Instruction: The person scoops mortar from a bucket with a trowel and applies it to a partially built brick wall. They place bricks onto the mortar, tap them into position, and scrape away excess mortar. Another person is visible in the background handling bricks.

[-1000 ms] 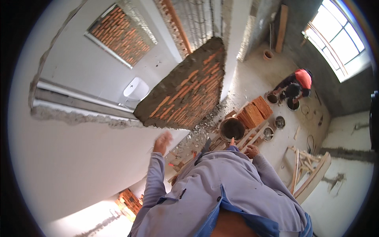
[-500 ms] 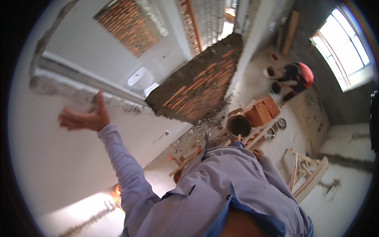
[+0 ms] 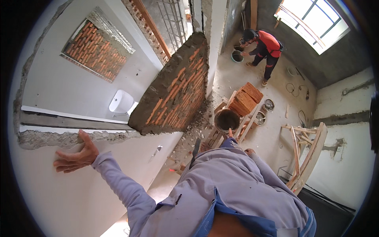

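My left hand point(image 3: 77, 155) is stretched out with its fingers spread and nothing in it. It lies at the white wall point(image 3: 114, 170), right below the rough broken edge point(image 3: 51, 139) of a wall opening; the palm seems to touch the surface. Past that edge stands a brick wall section point(image 3: 177, 93) with wet grey mortar around its sides. Down by my right side, my right hand point(image 3: 249, 151) shows only in part beyond my jacket, and its fingers are too hidden to read. Nearest to it is a round bucket point(image 3: 216, 121) holding dark grey material.
Orange bricks point(image 3: 245, 100) lie stacked on a plank platform point(image 3: 248, 128) beside the bucket. A co-worker in red point(image 3: 268, 45) bends over a bucket point(image 3: 237, 56) farther off. A wooden trestle point(image 3: 310, 158) stands at right. Rubble point(image 3: 199, 124) lies below the brick section.
The view has swung and shifted. My left hand, raised before, now sits at the wall under the broken edge. The co-worker has changed posture over the buckets.
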The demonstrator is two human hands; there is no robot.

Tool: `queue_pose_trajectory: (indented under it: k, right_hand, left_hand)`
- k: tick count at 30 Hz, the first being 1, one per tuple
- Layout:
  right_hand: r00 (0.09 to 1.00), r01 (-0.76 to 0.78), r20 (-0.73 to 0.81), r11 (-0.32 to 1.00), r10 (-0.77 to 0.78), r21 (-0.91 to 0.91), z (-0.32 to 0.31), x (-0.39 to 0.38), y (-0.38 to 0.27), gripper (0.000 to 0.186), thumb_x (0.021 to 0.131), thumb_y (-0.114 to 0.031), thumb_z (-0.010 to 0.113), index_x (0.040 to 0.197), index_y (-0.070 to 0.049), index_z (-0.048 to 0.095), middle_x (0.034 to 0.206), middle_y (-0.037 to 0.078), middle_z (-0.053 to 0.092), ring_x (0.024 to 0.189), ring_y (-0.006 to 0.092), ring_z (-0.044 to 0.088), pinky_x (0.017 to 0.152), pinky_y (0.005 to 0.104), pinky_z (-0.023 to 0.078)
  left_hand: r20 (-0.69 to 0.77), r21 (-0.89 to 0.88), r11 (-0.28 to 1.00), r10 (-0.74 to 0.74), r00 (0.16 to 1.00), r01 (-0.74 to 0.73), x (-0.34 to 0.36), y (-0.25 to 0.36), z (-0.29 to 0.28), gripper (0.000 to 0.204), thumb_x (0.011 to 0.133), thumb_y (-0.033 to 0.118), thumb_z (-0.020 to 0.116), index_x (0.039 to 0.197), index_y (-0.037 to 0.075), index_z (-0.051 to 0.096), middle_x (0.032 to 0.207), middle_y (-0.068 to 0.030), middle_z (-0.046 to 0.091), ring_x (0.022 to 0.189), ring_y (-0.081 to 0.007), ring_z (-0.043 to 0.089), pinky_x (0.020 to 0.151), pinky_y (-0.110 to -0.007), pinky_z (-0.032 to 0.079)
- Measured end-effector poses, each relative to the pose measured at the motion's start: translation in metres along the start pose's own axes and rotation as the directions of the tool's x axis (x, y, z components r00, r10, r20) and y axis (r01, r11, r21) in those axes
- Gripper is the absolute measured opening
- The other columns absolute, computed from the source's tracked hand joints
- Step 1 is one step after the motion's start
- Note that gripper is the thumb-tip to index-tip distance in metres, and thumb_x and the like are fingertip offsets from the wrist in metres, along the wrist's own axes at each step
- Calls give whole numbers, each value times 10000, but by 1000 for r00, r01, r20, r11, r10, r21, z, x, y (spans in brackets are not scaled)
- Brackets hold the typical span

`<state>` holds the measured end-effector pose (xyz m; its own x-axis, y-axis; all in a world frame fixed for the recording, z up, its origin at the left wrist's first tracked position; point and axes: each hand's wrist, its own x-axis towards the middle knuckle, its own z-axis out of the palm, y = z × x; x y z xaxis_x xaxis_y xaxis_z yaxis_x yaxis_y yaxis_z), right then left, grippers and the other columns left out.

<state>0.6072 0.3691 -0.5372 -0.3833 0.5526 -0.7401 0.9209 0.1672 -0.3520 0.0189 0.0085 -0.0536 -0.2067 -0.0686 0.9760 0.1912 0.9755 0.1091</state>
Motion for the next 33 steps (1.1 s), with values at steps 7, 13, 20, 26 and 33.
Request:
queue_pose_trajectory:
  k: [7,13,20,26,33]
  right_hand:
    - [986,131,66,962,-151,239,-29,-18,-61,561,861,-538,514,1094,-60,692,1026,194,696,959,293,664,814,391,496]
    - [994,98,-65,973,-86,209,-33,-28,-62,580,862,-504,514,1199,-53,651,1276,187,599,1198,318,548,1007,392,417]
    - [972,-224,-15,943,234,245,-12,-8,-23,545,848,-466,530,1173,-47,658,1213,185,632,1128,328,586,959,398,455]
    - [988,-154,48,959,147,238,-24,7,-10,524,854,-443,528,1169,-44,656,1176,185,645,1085,328,605,929,402,472]
    - [985,33,155,968,-74,248,-50,14,-16,500,860,-416,526,1164,-40,654,1133,186,659,1034,328,627,895,406,492]
  left_hand:
    - [-46,13,998,61,997,-60,5,-18,-5,1098,594,805,672,1418,138,386,1549,-255,178,1423,-512,95,1072,-716,72]
    - [-104,-27,996,79,991,-82,5,4,-8,1115,563,838,669,1373,109,430,1520,-298,212,1415,-529,102,1061,-725,84]
    - [-84,-30,996,75,994,-78,2,5,-4,1148,535,857,672,1366,101,437,1504,-331,210,1414,-530,102,1071,-712,81]
    - [1,39,992,117,993,-117,4,7,-13,1243,513,836,713,1432,128,267,1486,-334,174,1396,-548,89,1061,-717,69]
    - [-30,65,989,133,991,-131,3,7,-9,1209,534,825,709,1429,134,280,1483,-346,176,1390,-566,83,1051,-729,75]
